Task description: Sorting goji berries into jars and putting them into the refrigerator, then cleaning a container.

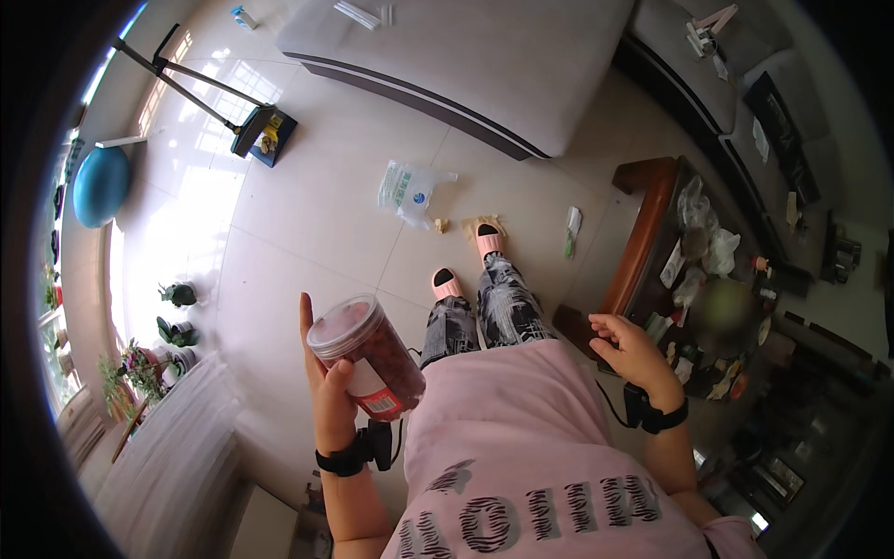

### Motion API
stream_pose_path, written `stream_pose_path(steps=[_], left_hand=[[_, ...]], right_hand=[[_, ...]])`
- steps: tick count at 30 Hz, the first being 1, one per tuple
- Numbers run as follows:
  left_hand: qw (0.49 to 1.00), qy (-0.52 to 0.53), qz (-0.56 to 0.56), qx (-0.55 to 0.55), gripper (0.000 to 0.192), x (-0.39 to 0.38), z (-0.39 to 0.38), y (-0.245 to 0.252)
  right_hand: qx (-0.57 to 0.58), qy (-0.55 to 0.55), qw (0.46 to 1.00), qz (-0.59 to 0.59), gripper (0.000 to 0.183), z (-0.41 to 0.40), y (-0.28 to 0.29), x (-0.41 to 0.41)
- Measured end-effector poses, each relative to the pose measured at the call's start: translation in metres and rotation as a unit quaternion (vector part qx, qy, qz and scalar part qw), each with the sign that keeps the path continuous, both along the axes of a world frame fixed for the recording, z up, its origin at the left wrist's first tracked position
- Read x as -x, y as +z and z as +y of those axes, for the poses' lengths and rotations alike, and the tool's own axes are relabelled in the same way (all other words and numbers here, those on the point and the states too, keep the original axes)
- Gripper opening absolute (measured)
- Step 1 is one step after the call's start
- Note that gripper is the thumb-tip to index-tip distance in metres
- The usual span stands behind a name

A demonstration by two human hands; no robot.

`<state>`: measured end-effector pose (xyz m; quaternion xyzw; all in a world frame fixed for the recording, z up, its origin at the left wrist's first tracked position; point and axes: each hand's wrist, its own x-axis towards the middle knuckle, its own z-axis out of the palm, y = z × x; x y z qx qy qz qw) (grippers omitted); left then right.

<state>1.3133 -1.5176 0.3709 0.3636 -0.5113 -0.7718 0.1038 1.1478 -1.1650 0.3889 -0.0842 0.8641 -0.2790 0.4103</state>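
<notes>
My left hand (334,391) grips a clear plastic jar (380,353) with a transparent screw lid, tilted in front of my body. Dark reddish pieces fill the jar, and a white and red label with a barcode is on its side. The index finger points up past the lid, while the thumb presses on the jar's near side. My right hand (632,353) hangs free at the other side of my body, its fingers loosely curled and apart, with nothing in it. It is nearest the wooden coffee table (632,258).
On the tiled floor lie a plastic bag (412,192), a crumpled scrap (441,225), brown paper (503,223) under one slipper and a white-green packet (573,230). A broom and dustpan (283,136) stand near the window. A grey sofa section (461,63) is ahead; plastic bags (723,251) clutter the table.
</notes>
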Motion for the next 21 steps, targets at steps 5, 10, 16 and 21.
stream_pose_path(steps=[5,10,16,21], left_hand=[[1.000,-0.002,0.006,-0.005,0.119,0.002,-0.001,0.003],[1.000,0.017,0.018,-0.014,0.121,-0.004,-0.005,0.001],[1.000,0.017,0.017,-0.008,0.122,0.000,-0.001,-0.001],[0.999,0.001,0.034,-0.010,0.122,0.008,0.000,0.006]], right_hand=[[-0.019,0.025,0.999,0.007,0.039,-0.009,-0.005,-0.001],[-0.005,0.043,0.999,0.013,0.039,-0.013,0.000,0.010],[-0.032,0.032,0.999,0.024,0.039,-0.002,0.003,0.004],[-0.012,0.046,0.998,0.036,0.040,-0.013,-0.006,0.003]])
